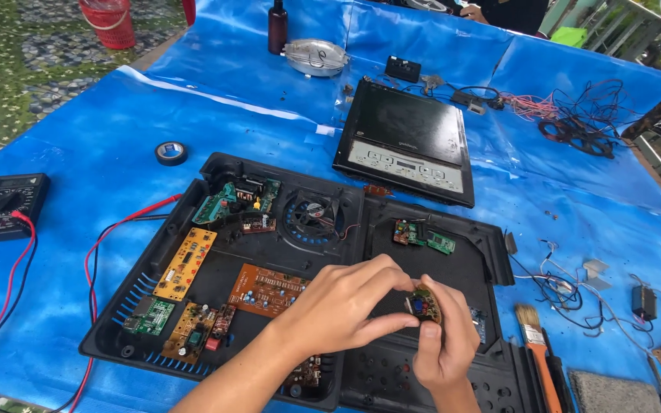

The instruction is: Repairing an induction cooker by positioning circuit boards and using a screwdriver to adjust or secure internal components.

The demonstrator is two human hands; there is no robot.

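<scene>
Both hands pinch it: left hand (346, 302) and right hand (445, 344) closed on the small circuit board (424, 304) above the black casing (269, 260); edge-gripping seems wisest.

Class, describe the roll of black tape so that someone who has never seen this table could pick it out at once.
Start at the blue sheet covering the table, then find the black multimeter at its left edge. Right of the meter, just beyond the far left corner of the open black casing, lies the roll of black tape. It is the only small ring lying flat, with a pale inner core.
</scene>
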